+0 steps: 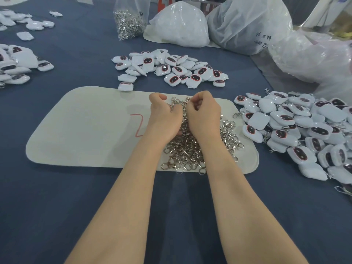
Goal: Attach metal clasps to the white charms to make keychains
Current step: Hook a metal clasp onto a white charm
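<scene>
Both hands meet at the far end of the metal clasps [190, 149], a tangled heap on the right half of a pale mat [85, 130] in the middle of the blue tabletop [76, 216]. The left hand [164, 115] has its fingers curled in around a clasp. The right hand [202, 113] is curled too, with thumb and fingertips pinching a clasp at the heap's top (which piece each holds is lost in the tangle). A red mark [137, 125] on the mat shows just beside the left wrist. The white charms [171, 67] lie loose just past the mat's far edge. A bigger charm heap [304, 130], some with clasps on, fills the tabletop's right edge. A clear bag [129, 23] of clasps stands near the far edge.
</scene>
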Demonstrator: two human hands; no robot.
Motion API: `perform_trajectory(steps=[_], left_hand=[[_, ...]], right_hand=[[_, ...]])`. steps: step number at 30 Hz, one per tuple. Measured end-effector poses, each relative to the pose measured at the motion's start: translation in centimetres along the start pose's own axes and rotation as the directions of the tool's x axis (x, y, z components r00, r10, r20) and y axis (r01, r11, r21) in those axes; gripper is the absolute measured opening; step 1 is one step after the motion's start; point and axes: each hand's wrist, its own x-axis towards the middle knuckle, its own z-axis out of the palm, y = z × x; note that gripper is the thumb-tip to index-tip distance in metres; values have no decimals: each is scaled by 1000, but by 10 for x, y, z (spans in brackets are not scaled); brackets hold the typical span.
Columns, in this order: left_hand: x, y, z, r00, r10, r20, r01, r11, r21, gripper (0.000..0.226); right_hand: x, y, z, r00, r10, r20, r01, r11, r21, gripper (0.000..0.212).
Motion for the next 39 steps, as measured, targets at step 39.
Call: perform_trajectory(steps=[39], left_hand=[[3,-5,-1,992,102,-79,-104,994,-23,10]], right_hand=[[0,-3,1,996,-53,71,55,998,-41,10]])
